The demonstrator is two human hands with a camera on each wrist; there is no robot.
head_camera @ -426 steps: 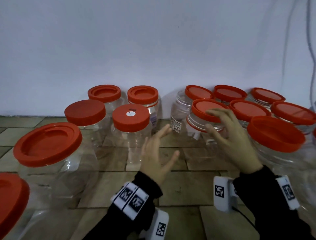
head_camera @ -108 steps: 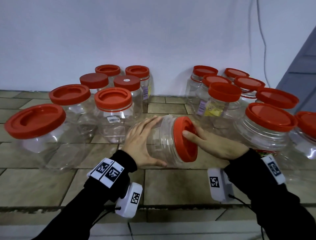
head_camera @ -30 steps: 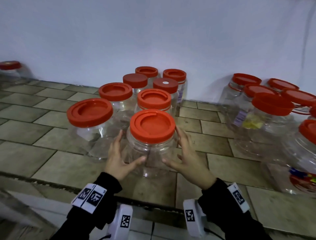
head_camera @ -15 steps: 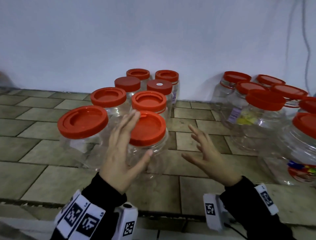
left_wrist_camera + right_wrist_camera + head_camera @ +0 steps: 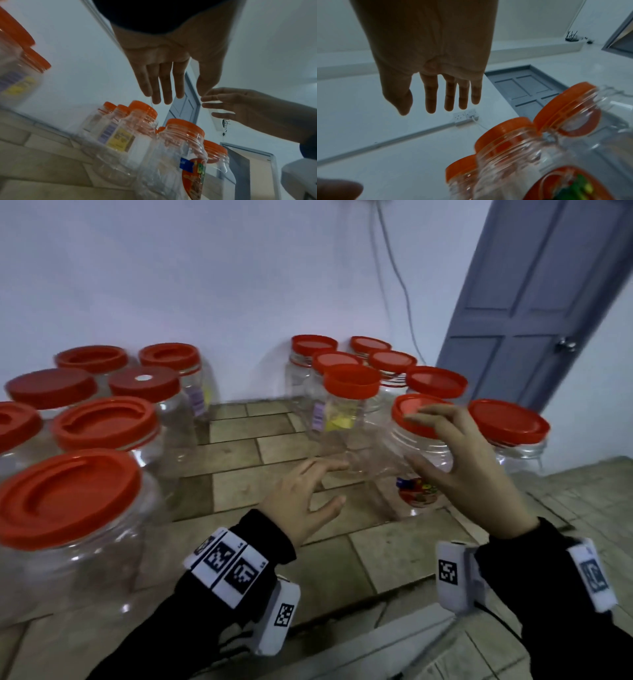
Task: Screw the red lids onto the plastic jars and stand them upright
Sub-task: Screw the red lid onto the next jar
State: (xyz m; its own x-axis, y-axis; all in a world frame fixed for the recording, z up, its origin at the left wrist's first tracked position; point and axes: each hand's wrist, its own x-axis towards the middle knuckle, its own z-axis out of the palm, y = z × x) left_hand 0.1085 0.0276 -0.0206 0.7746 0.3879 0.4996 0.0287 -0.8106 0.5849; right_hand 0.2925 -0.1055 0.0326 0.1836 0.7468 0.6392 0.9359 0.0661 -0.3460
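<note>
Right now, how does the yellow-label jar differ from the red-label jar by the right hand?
The yellow-label jar is narrower, with a smaller, deeper lid; the red-label jar is wider, ribbed at the shoulder, with a broader lid. The yellow-label jar stands further back; the red-label jar sits nearer, by the right hand. Both are clear, upright and red-capped.

Clear plastic jars point(image 5: 346, 412) all stand upright on the tiles in front of me, red lids point(image 5: 352, 380) on.

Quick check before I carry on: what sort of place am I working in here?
Probably a plain indoor room, with work done on the floor: jars stand on stone tiles along a bare white wall, beside a grey panelled door.
</note>
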